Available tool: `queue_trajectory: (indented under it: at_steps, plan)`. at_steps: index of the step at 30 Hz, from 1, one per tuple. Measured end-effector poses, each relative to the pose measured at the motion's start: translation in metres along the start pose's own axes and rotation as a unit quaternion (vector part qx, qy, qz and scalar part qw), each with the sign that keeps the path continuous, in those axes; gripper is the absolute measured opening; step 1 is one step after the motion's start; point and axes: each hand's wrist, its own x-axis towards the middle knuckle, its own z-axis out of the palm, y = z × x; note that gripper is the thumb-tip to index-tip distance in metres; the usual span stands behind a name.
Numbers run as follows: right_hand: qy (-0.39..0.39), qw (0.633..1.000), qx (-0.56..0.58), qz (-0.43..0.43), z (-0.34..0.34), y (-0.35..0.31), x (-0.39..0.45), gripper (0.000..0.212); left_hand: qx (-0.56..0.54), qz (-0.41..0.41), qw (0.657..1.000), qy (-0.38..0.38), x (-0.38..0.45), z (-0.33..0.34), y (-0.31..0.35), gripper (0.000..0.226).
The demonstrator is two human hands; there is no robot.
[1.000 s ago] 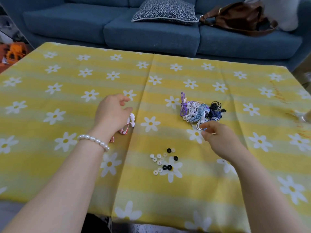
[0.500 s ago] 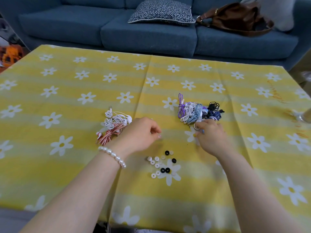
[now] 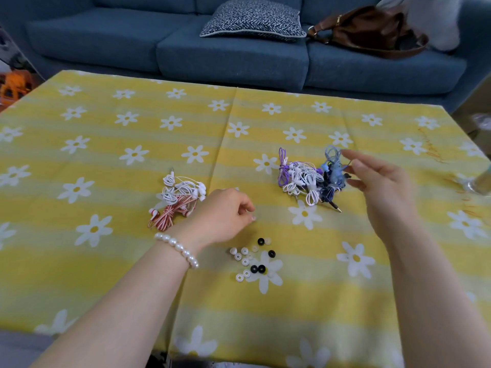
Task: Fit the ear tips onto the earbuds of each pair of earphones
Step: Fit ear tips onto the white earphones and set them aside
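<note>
Right hand (image 3: 382,192) pinching pale blue earphones (image 3: 333,166) blurred, left hand (image 3: 220,216) loosely curled, empty

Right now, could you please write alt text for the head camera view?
A right hand lifts a light blue earphone bundle from a pile of bundled earphones, while the left hand, loosely curled, hovers above loose black and white ear tips on a yellow daisy tablecloth.

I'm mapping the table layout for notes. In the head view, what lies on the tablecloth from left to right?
Red-and-white earphone bundle → left hand → loose ear tips → mixed pile of purple, white and blue earphones → right hand, fingers pinching a light blue pair.
</note>
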Motion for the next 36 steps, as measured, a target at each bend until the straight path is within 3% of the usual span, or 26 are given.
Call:
queue_trajectory:
  at_steps: [5, 7, 10, 13, 17, 22, 26, 28, 32, 36]
  plan:
    - [0.075, 0.996, -0.044, 0.028, -0.005, 0.009, 0.008, 0.028, 0.004, 0.003, 1.000, -0.009, -0.002, 0.001, 0.003, 0.023]
    - [0.073, 0.985, -0.148, 0.045, -0.002, 0.023, 0.011, 0.029, 0.010, 0.002, 1.000, -0.018, -0.002, 0.002, 0.004, 0.023]
    - [0.067, 0.949, -0.306, -0.034, 0.010, 0.036, 0.010, 0.026, 0.012, 0.002, 1.000, -0.028, -0.003, 0.002, 0.005, 0.023]
    - [-0.001, 0.936, -0.332, -0.121, 0.028, 0.040, 0.007, 0.023, 0.014, 0.003, 0.999, -0.032, -0.003, 0.002, 0.005, 0.023]
    - [-0.118, 0.884, -0.447, -0.068, 0.043, 0.056, 0.001, 0.034, 0.018, 0.003, 0.999, -0.036, -0.003, 0.004, 0.005, 0.021]
    - [-0.079, 0.875, -0.478, -0.026, 0.044, 0.061, 0.002, 0.035, 0.017, 0.005, 0.999, -0.040, -0.003, 0.005, 0.005, 0.021]
    - [-0.093, 0.838, -0.537, -0.027, 0.043, 0.066, 0.003, 0.034, 0.024, 0.008, 0.999, -0.044, -0.004, 0.006, 0.005, 0.021]
    - [-0.090, 0.848, -0.522, -0.034, 0.043, 0.064, 0.002, 0.032, 0.027, 0.010, 0.999, -0.046, -0.004, 0.006, 0.006, 0.022]
    - [-0.042, 0.912, -0.406, -0.029, 0.037, 0.045, 0.006, 0.030, 0.014, 0.012, 0.999, -0.037, -0.003, 0.006, 0.007, 0.022]
    - [0.015, 0.988, -0.149, -0.041, 0.026, 0.019, 0.004, 0.024, -0.017, 0.014, 1.000, -0.012, -0.001, 0.006, 0.008, 0.022]
